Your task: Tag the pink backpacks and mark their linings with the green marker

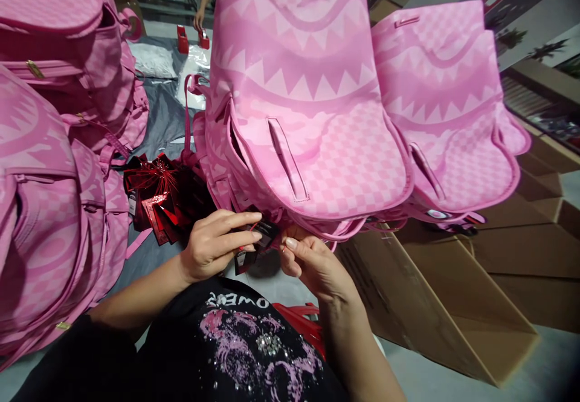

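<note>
Black hang tags with small printing and a bit of red string are held in my left hand, close under the front edge of a pink backpack. My right hand is closed in a pinch just to the right of the tags, below the same edge; what lies between its fingertips is too small to make out. The backpack has a checkered and shark-teeth pattern, with its flap facing me. Beyond my left wrist lies a pile of black and red tags with red strings on the grey table cover.
More pink backpacks stand at the left and right. Open cardboard boxes sit on the floor at right. Across the table, another person's hand touches a red tape dispenser, near white plastic bags.
</note>
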Demonstrator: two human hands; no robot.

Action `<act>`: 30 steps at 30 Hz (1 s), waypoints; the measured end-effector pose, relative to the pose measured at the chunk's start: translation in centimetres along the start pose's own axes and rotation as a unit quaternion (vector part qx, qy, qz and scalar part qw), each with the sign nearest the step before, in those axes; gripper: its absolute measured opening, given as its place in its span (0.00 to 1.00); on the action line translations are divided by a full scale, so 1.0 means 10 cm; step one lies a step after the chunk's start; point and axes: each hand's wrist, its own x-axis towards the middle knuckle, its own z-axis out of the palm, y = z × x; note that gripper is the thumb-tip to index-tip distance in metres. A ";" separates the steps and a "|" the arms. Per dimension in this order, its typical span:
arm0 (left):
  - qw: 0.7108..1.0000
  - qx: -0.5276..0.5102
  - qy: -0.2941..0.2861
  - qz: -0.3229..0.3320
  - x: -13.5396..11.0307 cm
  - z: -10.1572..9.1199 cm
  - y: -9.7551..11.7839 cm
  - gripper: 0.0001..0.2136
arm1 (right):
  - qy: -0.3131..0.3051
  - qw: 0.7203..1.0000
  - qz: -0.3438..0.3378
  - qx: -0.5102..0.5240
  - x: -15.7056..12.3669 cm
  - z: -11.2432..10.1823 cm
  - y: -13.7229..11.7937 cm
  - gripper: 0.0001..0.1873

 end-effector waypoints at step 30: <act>0.959 -0.019 -0.082 -0.272 -0.11 0.38 0.17 0.07 | 0.315 0.895 -0.261 -0.178 0.17 0.35 0.36 0.08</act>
